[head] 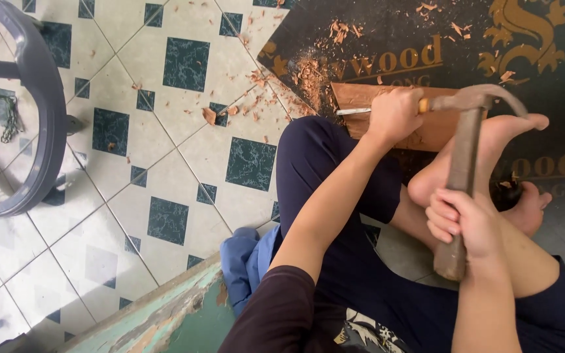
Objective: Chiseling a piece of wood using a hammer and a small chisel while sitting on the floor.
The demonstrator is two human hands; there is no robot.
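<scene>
My left hand (395, 114) is closed around a chisel (356, 111) whose metal blade lies flat on a brown wooden block (361, 95); the yellow handle end pokes out past my fist. My right hand (465, 222) grips the worn wooden handle of a claw hammer (465, 140), whose metal head is at the chisel's handle end. The block rests on a dark printed board (387, 39) and is held down by my bare foot (492, 147). I sit with legs crossed in dark trousers.
Wood shavings (308, 75) litter the board and the white-and-green tiled floor (184, 131). A grey plastic stool (31, 111) stands at the left. A blue cloth (246, 258) and a worn greenish wooden plank (165, 314) lie near my knee.
</scene>
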